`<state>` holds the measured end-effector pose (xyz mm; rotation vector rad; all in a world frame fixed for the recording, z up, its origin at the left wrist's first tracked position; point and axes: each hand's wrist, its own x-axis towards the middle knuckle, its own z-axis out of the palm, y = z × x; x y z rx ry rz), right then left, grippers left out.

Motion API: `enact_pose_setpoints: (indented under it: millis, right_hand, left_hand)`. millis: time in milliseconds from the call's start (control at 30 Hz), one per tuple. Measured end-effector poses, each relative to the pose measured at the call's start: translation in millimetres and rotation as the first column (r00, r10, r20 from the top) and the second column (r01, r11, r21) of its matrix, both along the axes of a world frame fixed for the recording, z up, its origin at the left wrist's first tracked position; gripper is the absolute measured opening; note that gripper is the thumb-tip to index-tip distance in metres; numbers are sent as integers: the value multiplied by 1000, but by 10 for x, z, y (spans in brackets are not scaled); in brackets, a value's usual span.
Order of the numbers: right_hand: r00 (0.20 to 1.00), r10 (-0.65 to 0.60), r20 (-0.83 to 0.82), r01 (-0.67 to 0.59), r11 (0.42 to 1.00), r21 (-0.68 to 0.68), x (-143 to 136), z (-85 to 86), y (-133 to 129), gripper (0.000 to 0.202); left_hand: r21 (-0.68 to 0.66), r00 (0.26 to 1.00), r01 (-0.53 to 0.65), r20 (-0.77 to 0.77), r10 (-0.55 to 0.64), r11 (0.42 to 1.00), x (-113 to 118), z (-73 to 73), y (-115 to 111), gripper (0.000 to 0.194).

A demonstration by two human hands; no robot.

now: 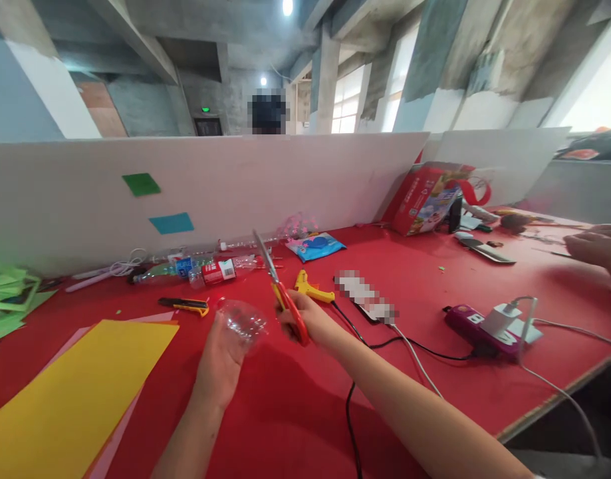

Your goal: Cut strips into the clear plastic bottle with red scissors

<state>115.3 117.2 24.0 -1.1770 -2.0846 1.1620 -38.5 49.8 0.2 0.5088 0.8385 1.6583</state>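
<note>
My left hand (220,359) is closed round a clear plastic bottle piece (244,320), held a little above the red table; its exact cut shape is blurred. My right hand (305,316) grips a pair of scissors (291,307) with red and yellow handles, blades pointing up and away from me. Just beyond that hand lies a yellow glue gun (312,289) with a black cord. A yellow and black utility knife (184,305) rests to the left of the bottle piece. Behind it several plastic bottles (220,271) lie on their sides.
Yellow paper (86,392) covers the left front of the red table (285,426). A purple power strip (485,329), a phone-like item (365,297) and cords occupy the right. At the back stand a blue packet (316,247), a red box (427,199) and a white partition (265,179). Another person's hand (597,249) shows at right.
</note>
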Motion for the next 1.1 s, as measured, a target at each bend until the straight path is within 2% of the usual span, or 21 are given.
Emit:
enact_pose_setpoints:
  millis: [133, 267, 367, 433, 533, 633, 733, 833, 1000, 1100]
  right_hand:
    - [962, 35, -272, -85, 981, -173, 20, -90, -209, 38]
    - [926, -7, -379, -94, 964, -249, -10, -276, -191, 47]
    - [916, -37, -400, -74, 964, -257, -3, -397, -162, 48]
    - [911, -50, -408, -65, 963, -263, 11, -434, -169, 47]
    - [910, -50, -411, -86, 949, -304, 26, -440, -203, 42]
    - [896, -100, -434, -74, 928, -365, 24, -433, -225, 41]
    - [875, -142, -463, -62, 915, -398, 19, -432, -225, 41]
    - [870, -114, -481, -90, 920, -381, 21, -427, -223, 38]
    - [872, -119, -475, -88, 916, -392, 25, -408, -227, 35]
    - [882, -100, -460, -91, 922, -376, 20, -400, -230, 36]
  left_hand:
    - [-6, 995, 28, -97, -28, 1000, 69, 84, -43, 37]
    - [-66, 992, 25, -123, -33, 998, 43, 31, -90, 48]
    - [-86, 988, 145, -32, -148, 986, -28, -79, -113, 41]
    - [-69, 977, 212, 7, -212, 975, -75, -139, -114, 45]
    - [-49, 973, 232, 8, -232, 971, -110, -161, -106, 51]
    - [-48, 973, 229, -28, -230, 972, -90, -124, -104, 51]
    - [-30, 982, 164, -94, -166, 986, -46, -97, -117, 45]
    - [-21, 983, 114, -142, -116, 993, -17, -105, -138, 46]
    - [-35, 974, 123, -186, -128, 992, -18, -117, -153, 42]
    - [-48, 978, 90, -184, -97, 995, -21, -115, -148, 43]
